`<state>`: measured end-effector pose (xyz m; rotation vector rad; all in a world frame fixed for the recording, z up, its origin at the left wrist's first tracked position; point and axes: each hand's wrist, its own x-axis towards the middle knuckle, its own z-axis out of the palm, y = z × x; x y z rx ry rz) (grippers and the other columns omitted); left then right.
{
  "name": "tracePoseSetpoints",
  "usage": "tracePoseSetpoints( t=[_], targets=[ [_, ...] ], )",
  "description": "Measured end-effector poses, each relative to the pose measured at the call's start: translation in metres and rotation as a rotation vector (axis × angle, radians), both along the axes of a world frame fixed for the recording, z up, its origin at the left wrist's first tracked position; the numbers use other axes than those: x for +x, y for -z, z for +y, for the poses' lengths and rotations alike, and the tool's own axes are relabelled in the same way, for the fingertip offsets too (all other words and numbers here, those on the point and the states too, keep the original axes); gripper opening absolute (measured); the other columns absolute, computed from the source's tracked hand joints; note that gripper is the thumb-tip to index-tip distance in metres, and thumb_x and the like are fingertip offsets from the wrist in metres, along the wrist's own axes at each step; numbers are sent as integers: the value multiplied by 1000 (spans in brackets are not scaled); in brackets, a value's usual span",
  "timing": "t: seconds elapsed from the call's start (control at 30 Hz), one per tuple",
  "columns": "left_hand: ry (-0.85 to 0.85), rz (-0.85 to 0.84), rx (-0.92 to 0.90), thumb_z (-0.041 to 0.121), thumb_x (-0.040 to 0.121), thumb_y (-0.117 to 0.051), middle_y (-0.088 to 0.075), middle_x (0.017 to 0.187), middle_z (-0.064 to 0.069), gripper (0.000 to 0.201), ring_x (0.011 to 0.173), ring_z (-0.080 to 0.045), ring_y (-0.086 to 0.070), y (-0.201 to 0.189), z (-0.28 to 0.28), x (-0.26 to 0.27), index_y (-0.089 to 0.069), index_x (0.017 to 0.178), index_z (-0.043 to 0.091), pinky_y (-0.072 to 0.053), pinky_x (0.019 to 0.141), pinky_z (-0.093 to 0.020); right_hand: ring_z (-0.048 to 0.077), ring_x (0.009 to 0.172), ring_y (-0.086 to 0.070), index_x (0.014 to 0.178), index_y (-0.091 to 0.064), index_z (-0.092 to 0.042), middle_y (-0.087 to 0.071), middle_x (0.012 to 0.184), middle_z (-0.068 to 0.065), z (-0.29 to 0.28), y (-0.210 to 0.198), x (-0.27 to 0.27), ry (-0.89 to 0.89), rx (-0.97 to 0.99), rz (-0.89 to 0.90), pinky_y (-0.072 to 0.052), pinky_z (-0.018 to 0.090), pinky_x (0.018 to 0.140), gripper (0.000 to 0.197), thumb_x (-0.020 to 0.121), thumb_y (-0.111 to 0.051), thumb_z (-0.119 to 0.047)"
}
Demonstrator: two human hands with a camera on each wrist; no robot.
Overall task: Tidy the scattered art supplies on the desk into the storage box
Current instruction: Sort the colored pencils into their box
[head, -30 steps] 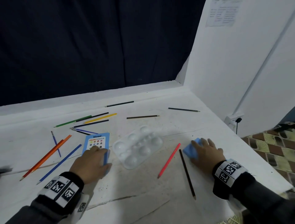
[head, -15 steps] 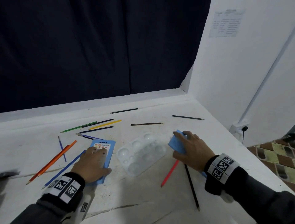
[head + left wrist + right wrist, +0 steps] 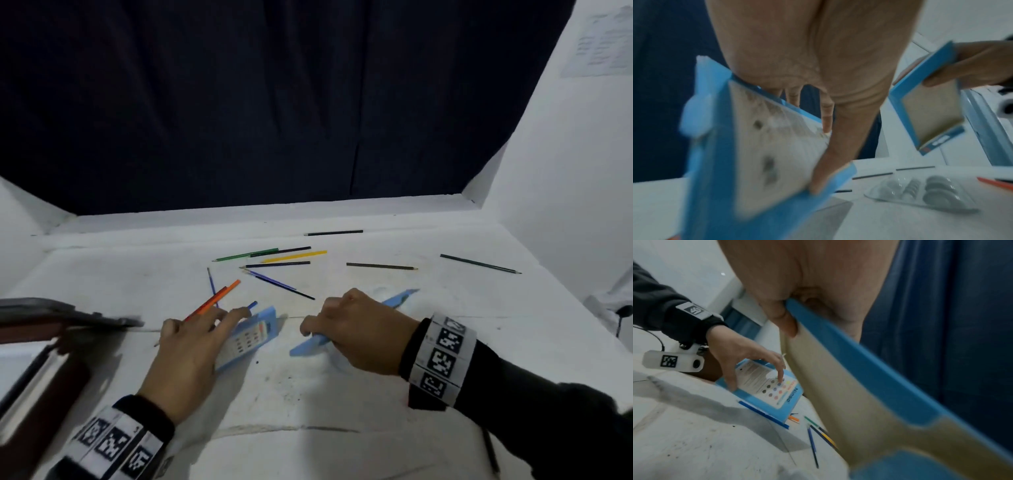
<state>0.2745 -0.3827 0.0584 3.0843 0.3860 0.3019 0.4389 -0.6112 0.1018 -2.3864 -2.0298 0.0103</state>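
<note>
My left hand (image 3: pixel 219 329) grips a printed blue pencil box (image 3: pixel 251 337) with coloured dots on its face, one edge tilted up off the white desk (image 3: pixel 308 394). In the left wrist view the thumb presses its face (image 3: pixel 756 146). My right hand (image 3: pixel 315 334) pinches a flat blue box tray (image 3: pixel 399 298) with a beige inside (image 3: pixel 838 394), held tilted just right of the printed box. A clear paint palette (image 3: pixel 920 194) lies under the right hand. Several coloured pencils lie behind, among them an orange one (image 3: pixel 219 296) and a yellow one (image 3: pixel 294 256).
A dark brown case with a grey edge (image 3: pixel 41 370) sits blurred at the desk's left. Dark pencils (image 3: pixel 479 263) lie far right and one (image 3: pixel 334 233) near the back ledge. A blue pencil (image 3: pixel 762 413) lies beside the printed box. White walls bound both sides.
My right hand has carried the blue tray left over the palette, close to the left hand. The left hand has tipped the printed box up. The head view has swung left.
</note>
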Motion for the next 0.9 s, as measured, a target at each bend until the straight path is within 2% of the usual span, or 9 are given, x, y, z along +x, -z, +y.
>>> tracePoseSetpoints(
  t=[0.1, 0.17, 0.27, 0.33, 0.4, 0.47, 0.6, 0.8, 0.9],
  targets=[
    [28, 13, -133, -9, 59, -55, -61, 90, 16, 90, 79, -18, -63, 6, 7, -17, -43, 133, 40, -49, 63, -38, 22, 108, -48, 118, -50, -26, -61, 104, -1, 18, 5, -5, -24, -80, -86, -35, 50, 98, 48, 77, -51, -1],
    [37, 124, -197, 4, 65, -60, -63, 90, 17, 76, 81, -14, -64, 11, 11, -23, -45, 127, 46, -52, 65, -33, 23, 113, -46, 125, -46, -27, -60, 108, -2, 28, 14, -5, -29, -64, -87, -29, 56, 106, 53, 78, -54, -4],
    [-4, 191, -199, 22, 71, -70, -69, 101, 16, 51, 89, -13, -68, 22, 14, -28, -60, 117, 42, -51, 68, -25, 25, 113, -50, 129, -47, -30, -59, 111, -2, 40, 30, 0, -2, 32, -148, -32, 61, 104, 57, 79, -68, -12],
    [33, 200, -200, 24, 67, -77, -68, 109, 12, 57, 95, -16, -68, 31, 19, -26, -62, 120, 36, -54, 72, -28, 26, 109, -54, 121, -56, -31, -61, 108, -3, 47, 33, 6, 29, 101, -120, -38, 60, 100, 50, 78, -72, -9],
    [69, 241, -175, 34, 69, -77, -58, 127, 11, 69, 115, -17, -59, 37, 27, -16, -53, 134, 36, -52, 89, -33, 25, 107, -56, 116, -61, -31, -62, 108, -4, 53, 39, 14, 42, 142, -150, -40, 58, 99, 51, 77, -68, 0],
    [69, 324, -171, 47, 75, -72, -39, 147, 14, 81, 136, -13, -38, 40, 32, -6, -34, 146, 39, -39, 105, -35, 25, 108, -59, 119, -63, -30, -64, 113, -2, 56, 41, 19, 63, 157, -159, -41, 60, 97, 61, 70, -71, 4],
    [90, 485, -189, 57, 76, -73, -14, 161, 11, 102, 149, -13, -9, 40, 35, 12, -9, 154, 39, -21, 118, -46, 21, 142, -25, 148, -34, -32, -34, 152, 0, 60, 49, 22, 156, -55, 39, -15, 55, 117, 54, 97, -52, -36],
    [126, 546, -215, 56, 71, -78, -32, 151, 13, 107, 141, -10, -25, 37, 40, 22, -15, 155, 33, -23, 109, -41, 18, 149, 11, 153, -4, -37, 5, 163, -4, 67, 68, 35, 141, -352, 102, 0, 63, 116, 99, 79, -65, -62],
    [102, 487, -219, 61, 66, -77, -37, 143, 16, 107, 134, -9, -33, 38, 44, 21, -19, 153, 37, -25, 106, -39, 17, 149, 5, 154, 1, -36, 0, 163, -4, 74, 68, 47, 149, -410, 126, 4, 63, 116, 109, 75, -70, -61]
  ],
)
